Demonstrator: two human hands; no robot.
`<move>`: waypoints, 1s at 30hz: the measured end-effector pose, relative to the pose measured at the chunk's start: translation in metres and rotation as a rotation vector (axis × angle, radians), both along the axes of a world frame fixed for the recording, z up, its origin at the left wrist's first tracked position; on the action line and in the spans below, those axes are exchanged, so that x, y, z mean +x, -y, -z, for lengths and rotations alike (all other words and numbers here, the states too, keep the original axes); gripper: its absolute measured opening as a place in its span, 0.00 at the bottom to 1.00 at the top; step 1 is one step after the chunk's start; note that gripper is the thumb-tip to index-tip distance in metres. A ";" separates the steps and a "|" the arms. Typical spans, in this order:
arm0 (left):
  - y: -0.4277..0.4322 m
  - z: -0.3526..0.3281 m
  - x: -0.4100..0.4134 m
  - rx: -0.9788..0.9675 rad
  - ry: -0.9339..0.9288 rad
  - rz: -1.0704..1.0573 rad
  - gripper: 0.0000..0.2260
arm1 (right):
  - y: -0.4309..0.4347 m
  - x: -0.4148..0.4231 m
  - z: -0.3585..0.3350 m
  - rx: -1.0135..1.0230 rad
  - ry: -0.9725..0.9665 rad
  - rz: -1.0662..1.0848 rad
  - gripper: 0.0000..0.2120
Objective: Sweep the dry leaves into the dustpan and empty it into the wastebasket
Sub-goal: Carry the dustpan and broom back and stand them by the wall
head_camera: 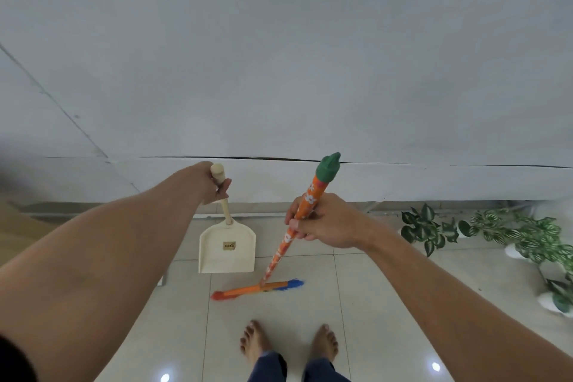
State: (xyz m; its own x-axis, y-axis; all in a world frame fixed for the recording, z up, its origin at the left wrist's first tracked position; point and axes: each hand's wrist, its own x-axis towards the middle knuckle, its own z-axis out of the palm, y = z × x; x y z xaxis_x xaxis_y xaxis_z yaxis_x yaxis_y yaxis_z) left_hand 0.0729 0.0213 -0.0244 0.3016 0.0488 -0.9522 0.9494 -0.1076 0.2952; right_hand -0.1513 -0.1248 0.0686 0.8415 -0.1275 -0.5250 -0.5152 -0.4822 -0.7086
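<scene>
A cream dustpan (227,250) hangs upright from its long handle, its open mouth facing down toward the tiled floor; my left hand (217,184) grips the handle near the top. My right hand (322,222) is closed around the orange patterned stick of a broom (280,254) with a green cap. The broom's orange head with red and blue bristles (257,288) rests on the floor just below and right of the dustpan. No dry leaves and no wastebasket are visible.
A white wall runs across ahead, with a low ledge at its base. Green leafy plants in white pots (511,236) stand along the floor at the right. My bare feet (288,343) stand on glossy pale tiles just behind the broom.
</scene>
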 end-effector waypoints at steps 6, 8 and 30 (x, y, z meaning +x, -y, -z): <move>0.005 0.008 0.028 -0.057 0.022 -0.023 0.08 | -0.020 0.013 0.018 0.030 -0.033 0.006 0.06; 0.003 0.012 0.040 -0.074 0.039 -0.027 0.10 | -0.024 0.018 0.025 0.026 -0.040 0.006 0.06; -0.001 0.046 0.043 0.463 0.969 1.067 0.10 | -0.039 0.139 0.045 -0.239 0.185 -0.033 0.06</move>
State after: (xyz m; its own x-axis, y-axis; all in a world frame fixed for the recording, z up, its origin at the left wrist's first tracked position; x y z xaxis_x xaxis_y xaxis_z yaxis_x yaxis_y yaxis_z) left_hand 0.1156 0.0224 -0.0707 0.8713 -0.3606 -0.3329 -0.1666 -0.8554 0.4904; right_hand -0.0118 -0.0857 0.0234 0.9259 -0.2001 -0.3204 -0.3690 -0.6609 -0.6535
